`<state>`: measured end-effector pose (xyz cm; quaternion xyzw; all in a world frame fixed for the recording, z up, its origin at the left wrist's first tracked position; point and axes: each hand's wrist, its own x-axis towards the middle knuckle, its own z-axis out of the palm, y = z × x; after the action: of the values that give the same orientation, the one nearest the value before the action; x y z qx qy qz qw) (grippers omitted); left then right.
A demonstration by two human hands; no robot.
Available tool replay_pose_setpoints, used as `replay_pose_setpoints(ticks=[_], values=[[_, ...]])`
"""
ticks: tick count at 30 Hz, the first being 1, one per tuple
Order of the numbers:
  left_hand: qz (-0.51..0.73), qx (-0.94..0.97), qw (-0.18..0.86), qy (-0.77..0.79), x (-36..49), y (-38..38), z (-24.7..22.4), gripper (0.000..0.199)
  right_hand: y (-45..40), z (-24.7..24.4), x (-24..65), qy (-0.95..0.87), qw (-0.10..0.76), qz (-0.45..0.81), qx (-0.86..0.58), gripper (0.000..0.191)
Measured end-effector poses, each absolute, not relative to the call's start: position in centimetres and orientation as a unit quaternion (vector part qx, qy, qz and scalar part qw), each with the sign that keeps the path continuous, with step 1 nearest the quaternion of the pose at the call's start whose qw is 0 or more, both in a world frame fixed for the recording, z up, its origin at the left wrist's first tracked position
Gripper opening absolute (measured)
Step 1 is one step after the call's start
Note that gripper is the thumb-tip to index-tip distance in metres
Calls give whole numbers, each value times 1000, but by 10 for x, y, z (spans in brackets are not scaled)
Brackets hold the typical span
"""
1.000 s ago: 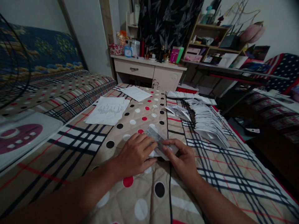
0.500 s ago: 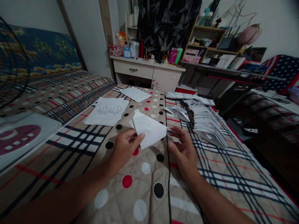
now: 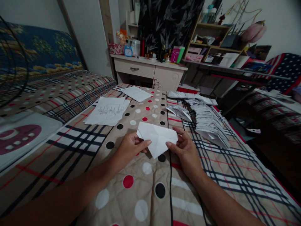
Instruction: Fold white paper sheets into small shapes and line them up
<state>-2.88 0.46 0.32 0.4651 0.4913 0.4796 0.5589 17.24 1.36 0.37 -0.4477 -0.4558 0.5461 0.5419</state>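
A white folded sheet of paper (image 3: 156, 136), creased and pointed at its lower edge, is held just above the bedspread between both hands. My left hand (image 3: 134, 143) pinches its left side, thumb on top and fingers underneath. At the right end, my right hand (image 3: 184, 146) grips the paper the same way, thumb over the front. Left of and beyond the hands lies a stack of printed sheets (image 3: 108, 111). Farther back is another pile of white paper (image 3: 136, 93). To the right, a long row of folded papers (image 3: 209, 122) overlaps, with a loose folded piece (image 3: 179, 112) beside it.
The spotted and checked bedspread (image 3: 141, 188) is under everything. At left lies a white item with a purple print (image 3: 21, 136), near a dark wire frame (image 3: 23, 62). A cluttered white dresser (image 3: 135, 69) stands beyond the bed, with a desk and shelves (image 3: 211, 47) at right.
My right hand has closed on the paper's right end; before, it was open beside it. The paper has turned and moved slightly right, its point now facing me.
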Motion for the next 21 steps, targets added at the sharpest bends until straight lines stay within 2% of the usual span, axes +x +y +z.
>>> replay_pose_setpoints(ticks=[6,12,15,17,21], values=[[516,486,514,482,-42,16,-4,28,16,-3,174,-495,512,549,-437,61],[484,549,451,512,-48,21,-6,23,15,-9,175,-530,487,504,-477,29],[476,562,447,508,-49,23,-7,12,15,-6,176,-528,494,490,-487,16],[464,565,449,514,-51,23,-6,12,15,-3,177,-542,498,472,-485,7],[463,545,462,524,-53,23,-4,15,14,5,180,-589,484,438,-476,11]])
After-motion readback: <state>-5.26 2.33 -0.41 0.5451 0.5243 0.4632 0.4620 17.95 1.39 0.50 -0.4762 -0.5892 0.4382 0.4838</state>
